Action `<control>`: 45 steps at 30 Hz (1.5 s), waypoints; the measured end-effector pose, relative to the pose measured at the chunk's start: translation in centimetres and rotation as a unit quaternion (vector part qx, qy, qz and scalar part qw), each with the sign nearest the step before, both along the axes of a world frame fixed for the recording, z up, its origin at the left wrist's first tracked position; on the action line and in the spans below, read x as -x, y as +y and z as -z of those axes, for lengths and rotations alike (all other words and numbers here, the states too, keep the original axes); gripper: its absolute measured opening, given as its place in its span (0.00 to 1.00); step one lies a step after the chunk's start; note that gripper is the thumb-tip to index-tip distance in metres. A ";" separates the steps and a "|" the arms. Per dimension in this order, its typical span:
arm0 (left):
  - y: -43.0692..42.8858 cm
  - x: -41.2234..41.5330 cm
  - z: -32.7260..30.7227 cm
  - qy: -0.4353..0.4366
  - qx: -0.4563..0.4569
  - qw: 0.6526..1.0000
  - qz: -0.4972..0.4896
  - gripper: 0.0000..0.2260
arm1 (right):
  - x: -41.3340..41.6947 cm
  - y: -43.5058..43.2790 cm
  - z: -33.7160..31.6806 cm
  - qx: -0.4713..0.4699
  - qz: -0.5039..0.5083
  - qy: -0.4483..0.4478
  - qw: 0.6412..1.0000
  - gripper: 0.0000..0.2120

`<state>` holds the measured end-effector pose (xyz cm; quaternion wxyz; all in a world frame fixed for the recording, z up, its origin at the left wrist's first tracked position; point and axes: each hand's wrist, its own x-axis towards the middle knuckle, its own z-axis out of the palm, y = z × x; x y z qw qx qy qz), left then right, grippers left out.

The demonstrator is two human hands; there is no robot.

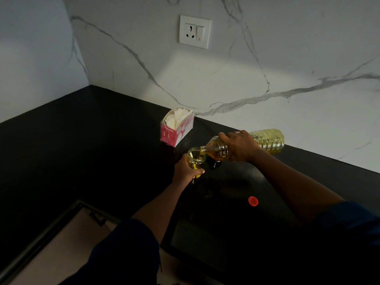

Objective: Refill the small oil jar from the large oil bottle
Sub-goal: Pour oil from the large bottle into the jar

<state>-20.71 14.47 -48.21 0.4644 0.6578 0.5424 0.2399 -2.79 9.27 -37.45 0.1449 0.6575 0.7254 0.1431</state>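
My right hand point(240, 146) grips the large clear oil bottle point(267, 139) around its middle. The bottle lies nearly level, its open mouth over the rim of the small glass jar point(195, 157). Yellow oil fills the bottle's neck and shows in the jar's lower part. My left hand point(185, 171) wraps around the jar from the near side and holds it upright on the black counter point(102, 151). The bottle's red cap point(253, 201) lies loose on the counter, nearer to me and to the right. A small dark object point(213, 162), perhaps the jar's lid, sits just behind the jar under the bottle.
A pink box of white tissues point(176, 128) stands behind the jar near the marble wall. A white wall socket point(195, 31) is above it. The counter's front edge point(168, 233) runs below my arms, and a lower surface lies at the bottom left.
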 end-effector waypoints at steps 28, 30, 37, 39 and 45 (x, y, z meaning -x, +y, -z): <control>0.1 0.0 0.1 0.001 -0.004 1.000 0.004 0.34 | -0.2 0.2 0.1 0.001 0.000 0.004 1.000 0.44; 0.1 0.0 0.1 0.000 -0.005 1.000 0.004 0.35 | -0.2 0.2 0.1 0.003 0.000 0.000 1.000 0.44; 0.1 0.0 0.2 -0.002 0.000 1.000 0.004 0.35 | -0.2 0.2 0.0 0.004 0.001 -0.004 1.000 0.44; 0.1 0.0 0.2 -0.002 -0.001 1.000 0.003 0.35 | -0.2 0.2 0.0 0.006 0.002 -0.003 1.000 0.44; 0.0 0.1 0.1 -0.006 0.003 1.000 0.004 0.35 | -0.1 0.1 0.0 0.006 0.003 -0.002 1.000 0.44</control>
